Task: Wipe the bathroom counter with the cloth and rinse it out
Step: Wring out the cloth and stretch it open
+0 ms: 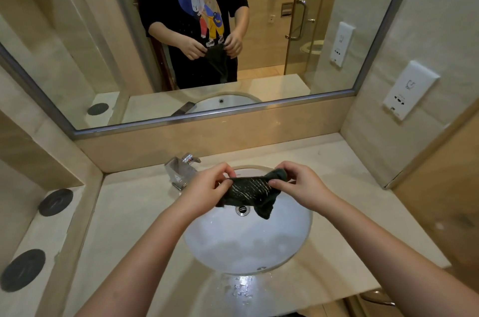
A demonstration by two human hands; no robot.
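Note:
A dark green cloth (250, 193) with pale stripes hangs stretched between both hands above the white oval sink (285, 244). My left hand (207, 187) pinches its left edge between thumb and fingers. My right hand (300, 184) pinches the bunched right end. The cloth's lower corner droops toward the chrome drain (242, 210). The beige marble counter (134, 213) surrounds the basin, and water drops lie on its front edge (242, 290).
A chrome faucet (181, 170) stands behind the basin at the left, with no water seen running. Two dark round coasters (55, 202) (23, 270) lie on the left ledge. A large mirror (103, 39) covers the back wall. A wall socket plate (409, 90) is on the right.

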